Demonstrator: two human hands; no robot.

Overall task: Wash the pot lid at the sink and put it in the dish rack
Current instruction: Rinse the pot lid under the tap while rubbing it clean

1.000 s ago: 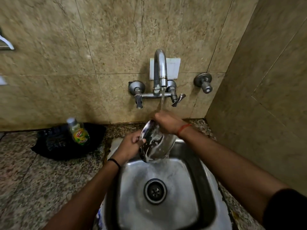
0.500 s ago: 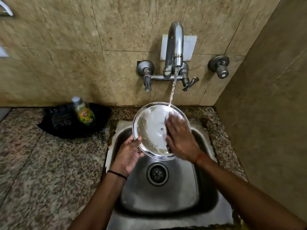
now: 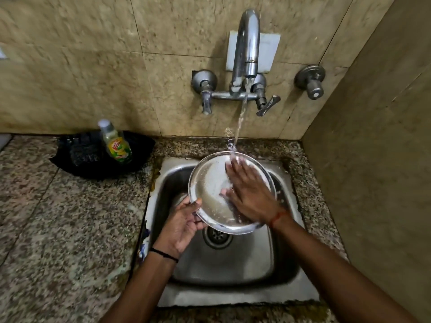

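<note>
A round steel pot lid (image 3: 208, 190) is held tilted over the steel sink (image 3: 233, 259), its inner face toward me and wet. My left hand (image 3: 180, 223) grips its lower left rim from beneath. My right hand (image 3: 248, 191) lies flat on the lid's right half, fingers spread and pointing up toward the stream. Water runs from the wall tap (image 3: 247, 47) onto the lid's top edge by my right fingertips. No dish rack is in view.
A green dish soap bottle (image 3: 116, 142) stands on a black cloth or tray (image 3: 81, 155) on the granite counter (image 3: 58, 229) left of the sink. A side wall (image 3: 373, 159) closes the right. The drain (image 3: 217, 236) sits below the lid.
The lid turned from edge-on to facing me and most foam has rinsed off. My right hand moved from its top edge to flat on its face. The view shifted downward.
</note>
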